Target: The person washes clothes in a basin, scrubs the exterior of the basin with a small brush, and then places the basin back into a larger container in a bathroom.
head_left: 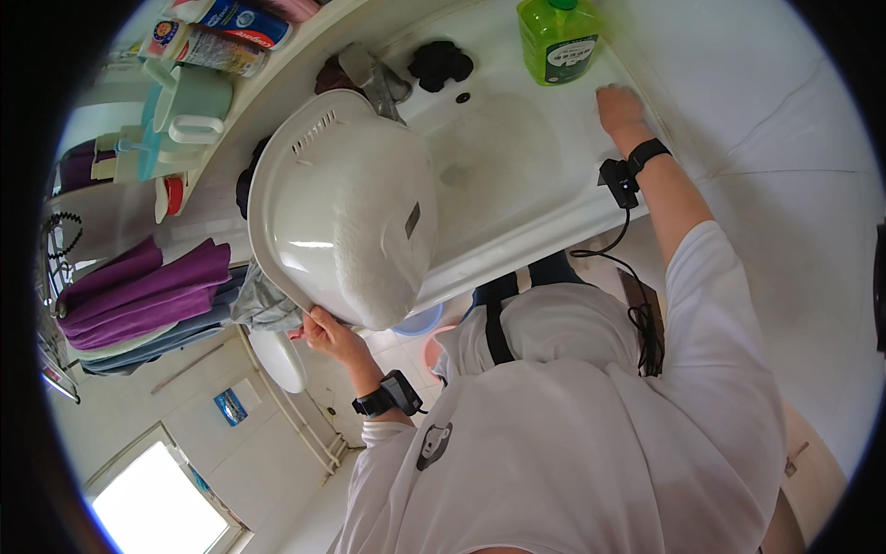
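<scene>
One white plastic basin (346, 217) is held tilted over the left part of the white sink (517, 185), its pale underside facing the camera; the left hand (323, 334) grips its lower rim, fingers clamped on the edge; the right hand (620, 109) lies on the sink's far rim, fingers together and flat, just beside a green bottle (557, 37); purple towels (138, 291) hang at the left.
</scene>
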The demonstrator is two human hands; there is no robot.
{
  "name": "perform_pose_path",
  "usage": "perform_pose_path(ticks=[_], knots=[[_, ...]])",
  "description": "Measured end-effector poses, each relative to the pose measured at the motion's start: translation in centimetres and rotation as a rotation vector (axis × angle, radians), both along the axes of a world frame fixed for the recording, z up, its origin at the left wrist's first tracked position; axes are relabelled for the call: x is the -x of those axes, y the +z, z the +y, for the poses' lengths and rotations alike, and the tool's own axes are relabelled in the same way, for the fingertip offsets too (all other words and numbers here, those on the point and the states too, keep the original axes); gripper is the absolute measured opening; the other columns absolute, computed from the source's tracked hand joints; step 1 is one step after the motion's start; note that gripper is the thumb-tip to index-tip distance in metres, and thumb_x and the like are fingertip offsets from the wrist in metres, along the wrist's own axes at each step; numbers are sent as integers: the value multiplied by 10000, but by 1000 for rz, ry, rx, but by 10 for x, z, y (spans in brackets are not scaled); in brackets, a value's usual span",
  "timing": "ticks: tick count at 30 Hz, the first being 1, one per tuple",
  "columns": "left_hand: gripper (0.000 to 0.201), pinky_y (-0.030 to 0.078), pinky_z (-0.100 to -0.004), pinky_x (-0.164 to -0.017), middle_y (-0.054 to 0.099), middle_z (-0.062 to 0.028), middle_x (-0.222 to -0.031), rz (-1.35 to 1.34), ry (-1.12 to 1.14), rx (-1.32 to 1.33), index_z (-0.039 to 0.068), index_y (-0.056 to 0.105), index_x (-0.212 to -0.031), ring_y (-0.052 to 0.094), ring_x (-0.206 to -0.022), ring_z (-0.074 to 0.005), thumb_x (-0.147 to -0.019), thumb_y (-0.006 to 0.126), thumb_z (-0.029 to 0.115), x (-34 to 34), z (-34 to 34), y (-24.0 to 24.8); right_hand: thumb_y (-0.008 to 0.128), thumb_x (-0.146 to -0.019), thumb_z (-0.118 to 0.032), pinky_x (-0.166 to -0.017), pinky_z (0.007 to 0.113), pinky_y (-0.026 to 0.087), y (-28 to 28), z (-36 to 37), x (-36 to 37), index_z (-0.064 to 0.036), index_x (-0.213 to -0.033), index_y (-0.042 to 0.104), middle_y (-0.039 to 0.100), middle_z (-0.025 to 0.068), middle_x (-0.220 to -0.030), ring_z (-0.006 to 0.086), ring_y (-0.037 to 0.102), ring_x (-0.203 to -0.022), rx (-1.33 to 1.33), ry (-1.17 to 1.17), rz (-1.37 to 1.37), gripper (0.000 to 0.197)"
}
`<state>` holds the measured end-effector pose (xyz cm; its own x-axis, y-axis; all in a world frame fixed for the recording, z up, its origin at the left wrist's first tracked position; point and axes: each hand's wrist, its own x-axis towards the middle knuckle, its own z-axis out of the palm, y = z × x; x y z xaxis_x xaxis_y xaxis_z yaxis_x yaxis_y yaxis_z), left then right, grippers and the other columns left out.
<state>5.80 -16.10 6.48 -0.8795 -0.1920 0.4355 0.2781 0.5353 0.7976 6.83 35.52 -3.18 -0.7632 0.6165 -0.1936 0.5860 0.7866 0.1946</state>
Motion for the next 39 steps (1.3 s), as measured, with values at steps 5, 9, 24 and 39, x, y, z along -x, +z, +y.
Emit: perform_pose_path(ticks=[5,9,24,39], knots=[[359,261,-256,-459,394,22,-540,6,28,135,9,466,-677,324,-519,-78,-910,481,282,-7,-12,4,546,-810,-102,-755,368,507,0,7,3,-146,-978,639,590,63,-1075,254,568,-1014,-9,34,25,198],[348,261,-257,-449,394,-1,-528,45,-11,130,13,464,-659,326,-506,-85,-890,507,269,-10,-11,0,588,-790,-151,-801,382,476,28,-23,4,-117,-986,614,581,88,-1039,269,551,-1001,53,137,132,200],[164,331,-279,-417,482,-94,-493,-33,-408,232,28,590,-653,435,-405,-196,-731,665,151,27,31,15,656,-746,-199,-954,376,354,109,-151,-7,-152,-1309,381,404,85,-1281,247,383,-1182,1150,483,890,629],[321,251,-220,-440,371,47,-535,-109,-187,-231,35,446,-626,333,-505,-36,-907,478,188,45,7,-32,587,-815,-244,-933,374,366,61,-129,0,-94,-1222,477,438,133,-1248,276,444,-1133,1053,6,1044,447]])
